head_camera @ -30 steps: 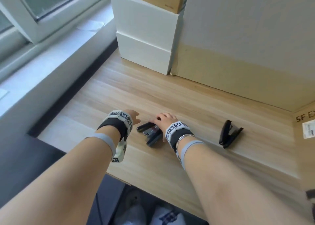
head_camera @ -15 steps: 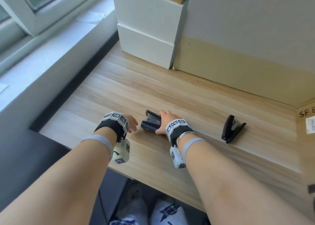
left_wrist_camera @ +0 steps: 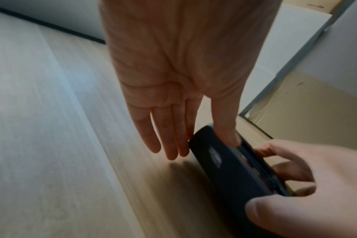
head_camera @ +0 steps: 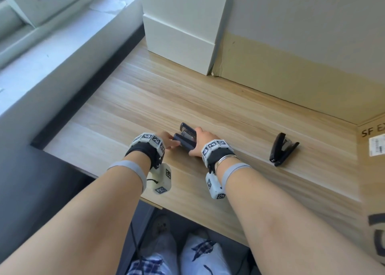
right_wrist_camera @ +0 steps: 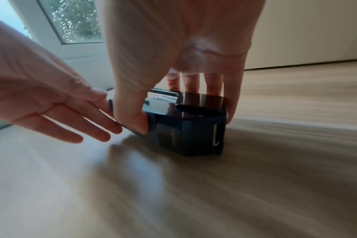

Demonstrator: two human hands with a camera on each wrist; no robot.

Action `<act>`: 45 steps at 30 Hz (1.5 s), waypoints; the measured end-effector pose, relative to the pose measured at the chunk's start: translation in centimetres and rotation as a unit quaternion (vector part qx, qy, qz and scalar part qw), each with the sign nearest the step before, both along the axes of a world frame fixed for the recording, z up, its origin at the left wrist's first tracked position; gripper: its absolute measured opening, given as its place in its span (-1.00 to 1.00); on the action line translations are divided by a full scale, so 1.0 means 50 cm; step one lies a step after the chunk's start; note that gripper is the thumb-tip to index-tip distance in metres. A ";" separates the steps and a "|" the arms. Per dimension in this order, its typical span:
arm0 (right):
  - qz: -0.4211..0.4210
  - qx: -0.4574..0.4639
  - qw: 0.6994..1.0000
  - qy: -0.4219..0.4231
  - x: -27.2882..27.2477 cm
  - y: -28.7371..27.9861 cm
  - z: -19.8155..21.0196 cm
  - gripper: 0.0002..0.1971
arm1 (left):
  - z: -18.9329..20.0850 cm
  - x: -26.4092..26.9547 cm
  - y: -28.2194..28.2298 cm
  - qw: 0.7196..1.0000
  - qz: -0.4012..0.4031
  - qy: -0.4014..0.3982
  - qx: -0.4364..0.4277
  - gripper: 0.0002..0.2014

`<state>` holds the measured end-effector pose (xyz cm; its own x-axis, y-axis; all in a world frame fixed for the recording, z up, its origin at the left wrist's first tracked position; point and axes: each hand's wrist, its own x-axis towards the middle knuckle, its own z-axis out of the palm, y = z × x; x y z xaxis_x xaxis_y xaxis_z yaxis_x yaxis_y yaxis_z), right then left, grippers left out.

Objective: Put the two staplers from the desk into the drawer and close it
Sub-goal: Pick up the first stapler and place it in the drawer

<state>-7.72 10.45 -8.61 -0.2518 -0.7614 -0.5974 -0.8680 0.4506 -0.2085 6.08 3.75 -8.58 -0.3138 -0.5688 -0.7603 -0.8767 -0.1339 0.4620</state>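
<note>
A dark stapler (head_camera: 186, 139) stands on the wooden desk (head_camera: 145, 99), its jaw end pointing away from me. My right hand (head_camera: 195, 144) grips it from above, thumb on its left side and fingers on its right, as the right wrist view shows on the stapler (right_wrist_camera: 190, 128). My left hand (head_camera: 168, 142) has straight fingers (right_wrist_camera: 96, 128) touching the stapler's left end (left_wrist_camera: 220, 161). The second stapler (head_camera: 283, 149), black and partly sprung open, lies alone to the right. No drawer is in view.
Stacked white boxes (head_camera: 181, 34) and a large cardboard box (head_camera: 291, 72) stand along the back of the desk. Another carton (head_camera: 373, 170) marked SF closes the right side. A window sill (head_camera: 52, 55) runs along the left. My knees show below the desk's front edge.
The right hand turned the near stapler from lying aslant to pointing away and shifted it slightly. The left hand moved right and now touches it. The other stapler stayed put.
</note>
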 end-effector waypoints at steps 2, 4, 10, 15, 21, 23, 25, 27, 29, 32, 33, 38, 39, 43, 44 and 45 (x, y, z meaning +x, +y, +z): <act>-0.042 -0.014 0.999 -0.022 0.002 0.001 0.003 -0.27 | 0.001 -0.008 0.003 0.997 0.058 0.042 0.011 -0.49; -0.097 -0.033 0.993 -0.062 0.010 0.000 0.005 -0.28 | 0.000 -0.021 0.007 0.989 0.123 0.084 0.022 -0.47; -0.213 -0.083 0.952 -0.205 0.052 -0.018 0.015 -0.27 | 0.027 -0.050 0.014 0.965 0.221 0.132 -0.039 -0.30; -0.162 -0.089 0.938 -0.295 0.069 -0.013 0.023 -0.21 | 0.050 -0.003 -0.007 0.968 0.205 0.091 -0.111 -0.32; -0.030 -0.055 0.987 -0.150 0.072 -0.024 0.011 -0.49 | 0.061 0.117 -0.015 0.977 0.137 0.042 -0.157 -0.41; -0.025 -0.061 0.994 -0.088 0.079 -0.025 -0.005 -0.51 | 0.064 0.162 -0.008 0.977 0.126 0.009 -0.174 -0.41; -0.006 -0.075 0.996 -0.043 0.091 -0.021 -0.023 -0.50 | 0.065 0.210 0.003 0.972 0.126 -0.012 -0.197 -0.45; 0.030 -0.084 0.996 -0.010 0.110 -0.013 -0.041 -0.45 | 0.065 0.260 0.019 0.966 0.139 -0.019 -0.216 -0.47; 0.053 -0.077 0.995 0.014 0.135 0.001 -0.057 -0.39 | 0.064 0.307 0.039 0.960 0.156 -0.024 -0.233 -0.51; 0.062 -0.084 0.994 0.030 0.174 0.022 -0.080 -0.35 | 0.056 0.380 0.080 0.951 0.182 -0.053 -0.244 -0.57; 0.061 -0.088 0.994 0.033 0.187 0.027 -0.090 -0.35 | 0.051 0.403 0.094 0.949 0.192 -0.059 -0.243 -0.58; 0.022 -0.100 0.994 0.045 0.240 0.052 -0.128 -0.38 | -0.011 0.505 0.155 0.945 0.223 -0.089 -0.221 -0.64; 0.010 -0.111 0.993 0.046 0.247 0.056 -0.134 -0.39 | -0.028 0.520 0.163 0.945 0.226 -0.099 -0.214 -0.63; -0.016 -0.150 0.986 0.064 0.261 0.070 -0.159 -0.40 | -0.101 0.567 0.186 0.950 0.225 -0.139 -0.168 -0.63; -0.019 -0.158 0.985 0.071 0.263 0.072 -0.163 -0.40 | -0.120 0.576 0.188 0.951 0.223 -0.145 -0.156 -0.63; -0.020 -0.164 0.983 0.080 0.266 0.073 -0.168 -0.40 | -0.139 0.584 0.191 0.953 0.219 -0.151 -0.147 -0.63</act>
<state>5.56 14.12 -17.02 -0.3568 -0.8939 -0.2712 -0.8841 0.4169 -0.2110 35.28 13.31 -15.53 0.2105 -0.7968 -0.5664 -0.8649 -0.4219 0.2720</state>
